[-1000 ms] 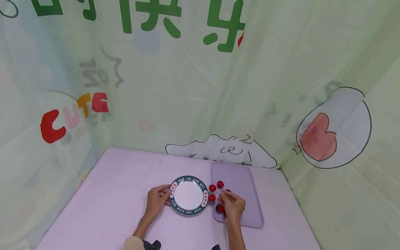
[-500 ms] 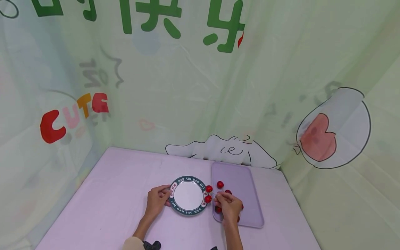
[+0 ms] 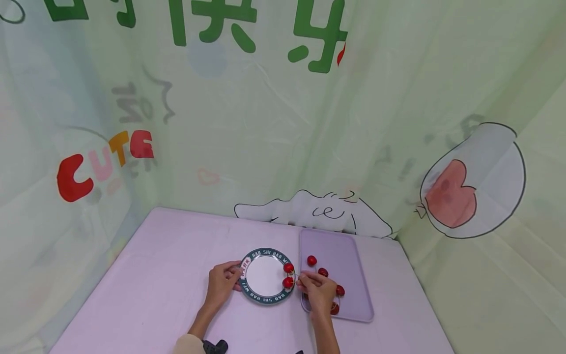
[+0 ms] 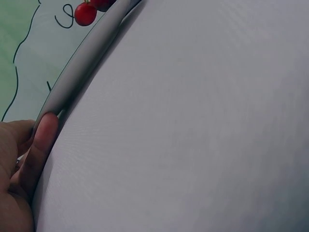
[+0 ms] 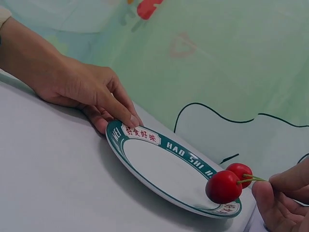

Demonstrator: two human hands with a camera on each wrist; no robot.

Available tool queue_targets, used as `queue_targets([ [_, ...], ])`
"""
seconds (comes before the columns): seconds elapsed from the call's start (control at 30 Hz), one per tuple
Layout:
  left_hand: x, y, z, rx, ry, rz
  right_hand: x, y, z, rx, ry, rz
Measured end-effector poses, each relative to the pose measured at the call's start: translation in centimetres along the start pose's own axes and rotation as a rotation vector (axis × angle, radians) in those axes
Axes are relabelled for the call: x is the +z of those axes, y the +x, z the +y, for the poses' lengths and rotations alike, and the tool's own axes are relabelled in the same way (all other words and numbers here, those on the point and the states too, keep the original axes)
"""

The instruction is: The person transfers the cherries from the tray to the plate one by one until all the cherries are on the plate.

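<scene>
My left hand (image 3: 222, 282) grips the left rim of a round white plate (image 3: 263, 278) with a dark green lettered border. In the right wrist view, its thumb lies on top of the rim with fingers beneath. A pair of red cherries (image 5: 224, 187) hangs by joined green stems, pinched between the thumb and forefinger of my right hand (image 3: 319, 294). In the head view the cherries overlap the plate's right border. The left wrist view shows the plate's underside edge (image 4: 79, 72) and a fingertip under it.
A purple tray (image 3: 349, 255) lies right of the plate, with several more cherries (image 3: 311, 260) on it; my right hand and forearm hide part of its left side. A printed curtain (image 3: 265, 123) stands behind the pale table (image 3: 177, 255).
My right hand has moved left, carrying the cherry pair from the tray's left edge to over the plate's right border. The left hand and plate stay in place.
</scene>
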State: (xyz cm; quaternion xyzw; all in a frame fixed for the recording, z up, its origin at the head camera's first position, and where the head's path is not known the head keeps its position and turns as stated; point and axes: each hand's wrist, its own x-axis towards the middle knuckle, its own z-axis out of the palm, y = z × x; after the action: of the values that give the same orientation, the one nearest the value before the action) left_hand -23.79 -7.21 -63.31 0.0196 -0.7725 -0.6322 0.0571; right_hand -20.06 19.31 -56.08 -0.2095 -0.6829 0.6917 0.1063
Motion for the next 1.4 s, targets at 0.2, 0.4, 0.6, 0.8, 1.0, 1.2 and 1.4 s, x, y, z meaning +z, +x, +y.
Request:
queue_targets([
  [0.2,0.0,0.1,0.0,0.006,0.014,0.012,0.5,0.8,1.3,-0.008,-0.02,-0.008],
  [0.4,0.1,0.3,-0.4,0.008,0.017,0.009,1.1,1.0,1.9,-0.005,-0.01,-0.025],
  [0.6,0.1,0.3,-0.3,0.01,0.002,0.004,1.7,0.7,2.0,0.006,0.002,-0.049],
  [0.8,-0.1,0.1,-0.3,0.019,0.004,0.003,2.2,1.0,3.0,0.003,0.005,-0.071],
  [1.0,-0.1,0.1,-0.2,0.02,0.002,0.003,2.9,0.2,2.7,0.013,-0.02,-0.077],
  [1.2,0.0,0.0,-0.2,0.013,0.002,0.001,3.4,-0.9,1.8,0.022,-0.018,-0.098],
  [1.4,0.1,0.0,-0.3,0.016,0.007,0.01,3.7,-1.2,1.8,0.039,-0.014,-0.117],
])
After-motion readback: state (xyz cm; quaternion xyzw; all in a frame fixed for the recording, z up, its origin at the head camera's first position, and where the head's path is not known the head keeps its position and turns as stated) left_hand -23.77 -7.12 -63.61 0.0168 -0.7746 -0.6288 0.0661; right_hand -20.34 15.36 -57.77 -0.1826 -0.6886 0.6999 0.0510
